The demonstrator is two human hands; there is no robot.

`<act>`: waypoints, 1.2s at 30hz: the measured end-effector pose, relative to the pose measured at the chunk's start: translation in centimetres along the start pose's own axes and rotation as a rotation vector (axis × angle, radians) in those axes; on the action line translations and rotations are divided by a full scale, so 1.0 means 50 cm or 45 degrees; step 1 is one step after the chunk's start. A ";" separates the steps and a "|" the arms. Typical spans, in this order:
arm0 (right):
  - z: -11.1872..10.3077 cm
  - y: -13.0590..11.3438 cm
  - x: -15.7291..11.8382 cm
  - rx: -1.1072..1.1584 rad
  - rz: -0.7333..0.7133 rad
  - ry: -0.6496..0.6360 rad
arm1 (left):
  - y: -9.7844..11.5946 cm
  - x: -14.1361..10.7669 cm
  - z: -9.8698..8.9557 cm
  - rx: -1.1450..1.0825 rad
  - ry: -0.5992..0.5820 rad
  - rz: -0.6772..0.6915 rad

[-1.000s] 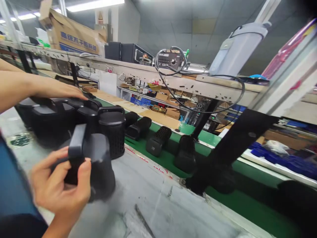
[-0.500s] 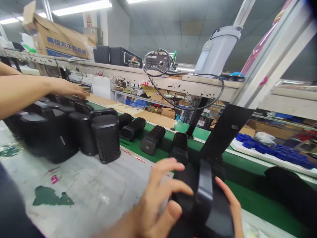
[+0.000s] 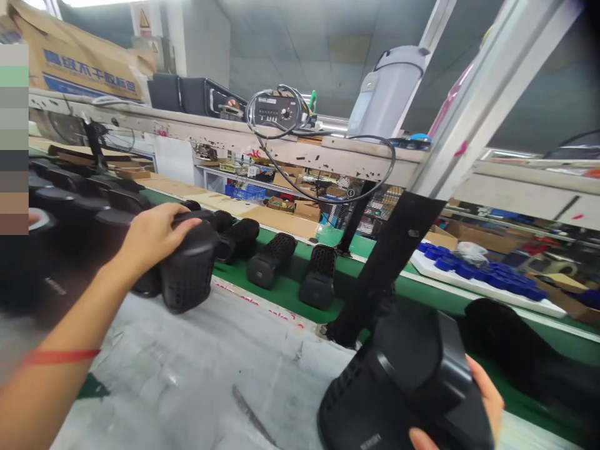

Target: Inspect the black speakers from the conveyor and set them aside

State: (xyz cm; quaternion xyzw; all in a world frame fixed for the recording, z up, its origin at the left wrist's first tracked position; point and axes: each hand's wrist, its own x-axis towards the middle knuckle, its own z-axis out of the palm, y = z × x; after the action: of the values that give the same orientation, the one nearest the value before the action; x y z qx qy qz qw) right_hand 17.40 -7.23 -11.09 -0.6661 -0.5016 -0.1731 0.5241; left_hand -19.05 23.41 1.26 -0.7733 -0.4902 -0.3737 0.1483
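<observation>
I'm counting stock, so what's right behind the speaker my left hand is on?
Behind the speaker under the left hand, more black speakers stand in a row. The hand and a blurred strip hide how many.

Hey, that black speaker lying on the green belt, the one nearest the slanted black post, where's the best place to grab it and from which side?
Grip the lying speaker across its mesh barrel, coming down from above on the near side. It lies on the green belt with one end toward the bench, so its long rounded sides are exposed. The slanted post likely crowds its right, so the left hand seems better placed.
</observation>
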 end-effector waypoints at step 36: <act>-0.032 0.025 -0.089 0.554 0.264 -0.296 | 0.402 -0.235 0.009 -1.312 -0.280 0.295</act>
State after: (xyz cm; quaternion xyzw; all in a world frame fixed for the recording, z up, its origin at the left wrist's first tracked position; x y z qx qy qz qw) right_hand 17.00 -10.71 -14.48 -0.6010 -0.5130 0.0713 0.6087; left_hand -4.22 6.53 -4.78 -0.8296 -0.1674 -0.4637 -0.2622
